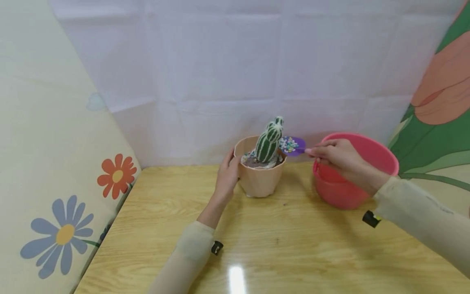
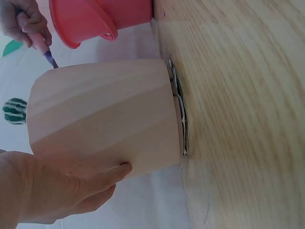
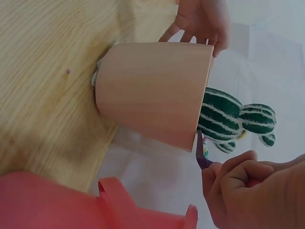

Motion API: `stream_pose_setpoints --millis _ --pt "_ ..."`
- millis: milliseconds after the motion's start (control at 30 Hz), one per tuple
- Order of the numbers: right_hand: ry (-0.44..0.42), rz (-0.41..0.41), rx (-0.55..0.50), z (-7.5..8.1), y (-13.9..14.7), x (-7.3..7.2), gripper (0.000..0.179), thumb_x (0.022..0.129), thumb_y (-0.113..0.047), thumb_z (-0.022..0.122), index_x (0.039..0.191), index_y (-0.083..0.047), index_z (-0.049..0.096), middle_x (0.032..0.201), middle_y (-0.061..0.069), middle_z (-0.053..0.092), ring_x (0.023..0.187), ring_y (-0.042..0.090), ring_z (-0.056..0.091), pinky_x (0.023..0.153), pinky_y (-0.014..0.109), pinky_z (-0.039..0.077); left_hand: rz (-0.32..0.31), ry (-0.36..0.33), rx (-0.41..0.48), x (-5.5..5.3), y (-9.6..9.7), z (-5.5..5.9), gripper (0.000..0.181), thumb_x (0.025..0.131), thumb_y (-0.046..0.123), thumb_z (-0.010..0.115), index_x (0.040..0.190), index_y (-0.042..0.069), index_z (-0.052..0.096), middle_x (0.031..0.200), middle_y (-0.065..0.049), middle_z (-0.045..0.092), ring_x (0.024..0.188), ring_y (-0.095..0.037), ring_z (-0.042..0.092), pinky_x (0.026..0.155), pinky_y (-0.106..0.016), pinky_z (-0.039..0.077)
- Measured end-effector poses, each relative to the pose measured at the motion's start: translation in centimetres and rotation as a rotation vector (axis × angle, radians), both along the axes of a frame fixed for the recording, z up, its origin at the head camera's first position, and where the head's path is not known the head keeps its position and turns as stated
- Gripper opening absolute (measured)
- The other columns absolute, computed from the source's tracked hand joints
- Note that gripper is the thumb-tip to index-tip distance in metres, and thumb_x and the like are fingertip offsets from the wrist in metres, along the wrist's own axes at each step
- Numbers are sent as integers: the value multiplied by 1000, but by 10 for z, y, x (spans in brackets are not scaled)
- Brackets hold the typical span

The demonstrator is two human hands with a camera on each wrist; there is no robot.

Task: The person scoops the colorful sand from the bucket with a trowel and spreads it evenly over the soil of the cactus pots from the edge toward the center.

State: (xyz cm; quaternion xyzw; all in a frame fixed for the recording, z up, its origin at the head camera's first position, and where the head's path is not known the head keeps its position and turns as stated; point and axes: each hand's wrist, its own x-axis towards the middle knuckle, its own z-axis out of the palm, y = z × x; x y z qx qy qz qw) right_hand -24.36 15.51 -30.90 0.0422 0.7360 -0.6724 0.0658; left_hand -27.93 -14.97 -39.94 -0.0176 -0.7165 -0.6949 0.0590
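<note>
A peach flower pot (image 1: 260, 183) stands upright on the table, holding a green, white-striped cactus (image 1: 266, 148) that leans right. Soil and some colored pebbles show around its base. My left hand (image 1: 225, 176) holds the pot's left side, thumb at the rim and fingers along the outer wall (image 2: 102, 180). In my right hand (image 1: 339, 158), a small shovel (image 1: 301, 146) is gripped by its pink handle. Its purple blade, loaded with multicolored pebbles (image 1: 288, 144), reaches the pot's right rim beside the cactus. The right wrist view shows the blade (image 3: 202, 155) right at that rim.
Right of the pot, below my right forearm, stands a pink-red bucket (image 1: 339, 198) with its handle hanging down. A small pink pebble (image 3: 68, 71) lies on the wooden table (image 1: 279, 253). White cloth (image 1: 220, 73) hangs behind, close to the pot.
</note>
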Motion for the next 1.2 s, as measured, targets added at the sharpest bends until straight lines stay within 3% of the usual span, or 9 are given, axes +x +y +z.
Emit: stream_pose_setpoints --millis 167,333,633,900,1200 --pt "67 0 168 0 -6 -1 39 94 -11 74 122 14 62 88 3 73 72 9 64 68 22 58 -20 -23 53 1 0 -1 58 104 36 52 158 19 40 159 -3 40 137 -25 44 103 -50 48" --pt "110 -15 290 2 -9 -2 37 94 -14 75 120 10 66 84 4 71 72 13 64 64 23 56 -14 -24 54 0 0 1 55 105 34 50 158 19 40 158 -3 41 135 -25 45 101 -50 50" --pt "125 1 336 5 -14 -3 35 95 -14 73 120 9 67 78 5 68 70 16 63 56 22 52 -16 -14 51 -1 -2 0 55 105 33 51 157 18 42 157 -1 42 133 -25 48 98 -51 51" --pt "136 -13 420 5 -15 -3 32 97 -19 72 117 6 69 83 8 68 77 22 63 55 24 51 -22 -7 46 -1 0 -1 56 104 33 51 157 18 42 157 -2 43 134 -28 48 95 -52 53" --pt "215 -20 464 4 -16 -3 29 98 -18 71 113 6 70 78 9 66 73 24 63 54 24 51 -34 -17 52 -2 2 -2 54 105 31 49 157 19 41 157 -1 42 134 -25 46 97 -54 51"
